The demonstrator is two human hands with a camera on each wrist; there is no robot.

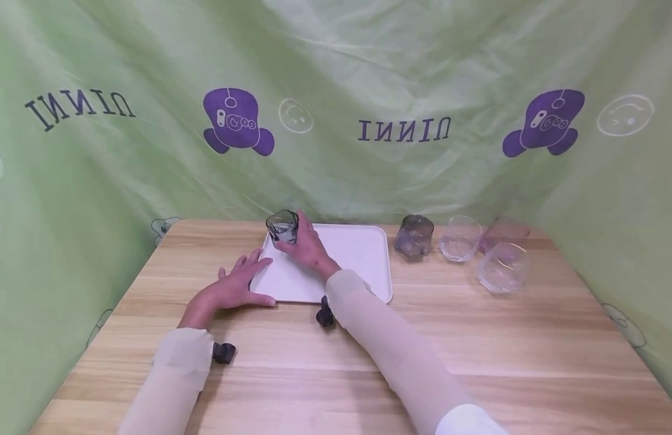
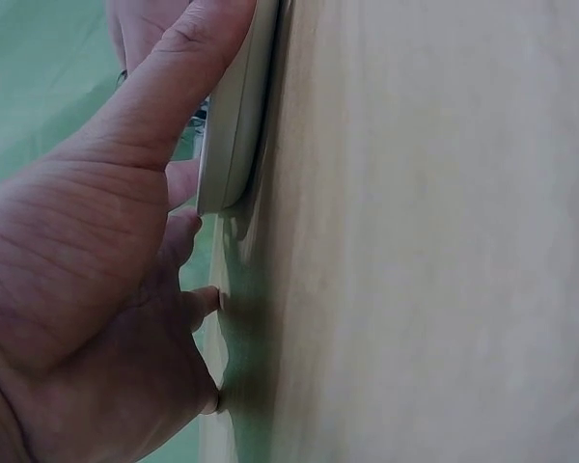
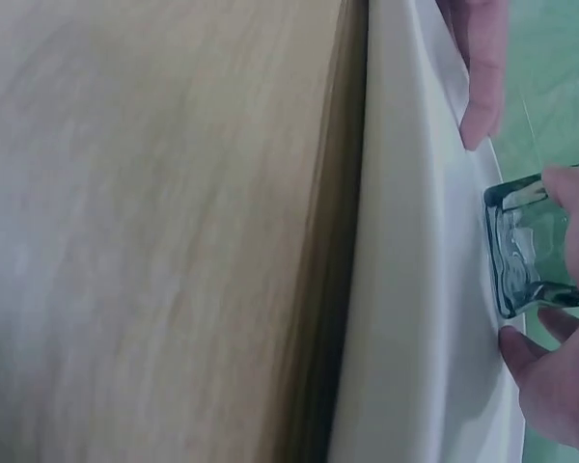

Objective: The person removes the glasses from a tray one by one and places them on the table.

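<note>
Fingers [image 1: 292,232] of the right hand [image 1: 309,248] pinch the dark glass [image 1: 283,227] at the tray [image 1: 363,254]'s eleven o'clock corner, where it could tip off the rim, while the left hand [image 1: 235,289], spread, steadies the tray's edge.

A light wooden table [image 1: 477,350] with rounded corners fills the lower part of the head view, its grain running left to right. Behind it and along both sides hangs a pale green fabric backdrop [image 1: 336,60], creased and draped in soft folds. The cloth carries mirrored dark lettering [image 1: 403,129], purple cartoon figures [image 1: 235,121] and faint white smiley outlines [image 1: 625,115]. The light is even and soft, casting only weak shadows on the tabletop.
</note>
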